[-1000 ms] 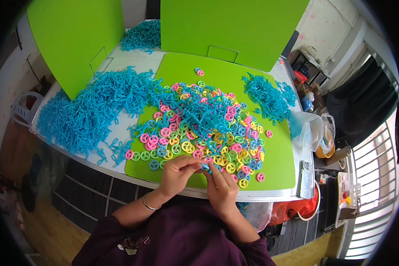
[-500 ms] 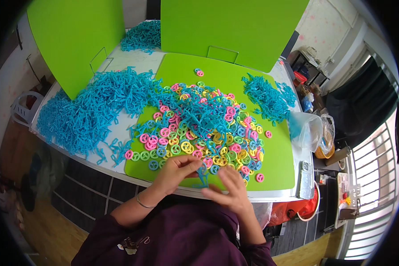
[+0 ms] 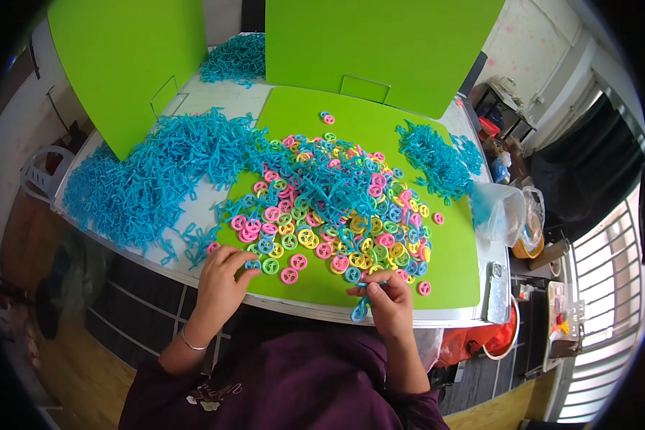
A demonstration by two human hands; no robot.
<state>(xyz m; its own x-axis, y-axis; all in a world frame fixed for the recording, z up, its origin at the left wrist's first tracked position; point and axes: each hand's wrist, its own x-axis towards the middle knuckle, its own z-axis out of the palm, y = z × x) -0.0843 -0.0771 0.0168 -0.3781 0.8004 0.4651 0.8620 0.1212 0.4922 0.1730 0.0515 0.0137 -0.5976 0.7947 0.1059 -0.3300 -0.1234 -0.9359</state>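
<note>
My left hand (image 3: 221, 283) is at the near left edge of the green mat, thumb and fingertips closed about a small blue plastic wheel (image 3: 252, 264). Beside that wheel lies a green one (image 3: 270, 266). Over the mat's front edge, my right hand (image 3: 391, 304) pinches a blue plastic piece (image 3: 360, 310) that hangs down from the fingers with a looped lower end. In front of both hands spreads a heap of pink, yellow, green and blue wheels (image 3: 308, 238), with a pile of blue forked pieces (image 3: 333, 188) on top.
A large mound of blue forked pieces (image 3: 158, 172) covers the table's left side; a smaller pile (image 3: 437, 161) lies at the right. Green boards (image 3: 380, 50) stand upright behind on wire stands. A clear plastic bin (image 3: 499, 215) and a phone (image 3: 499, 294) sit along the right edge.
My hands have moved apart. The left went left to the blue wheel at the heap's edge, while the right now has the blue piece that was between both hands.
</note>
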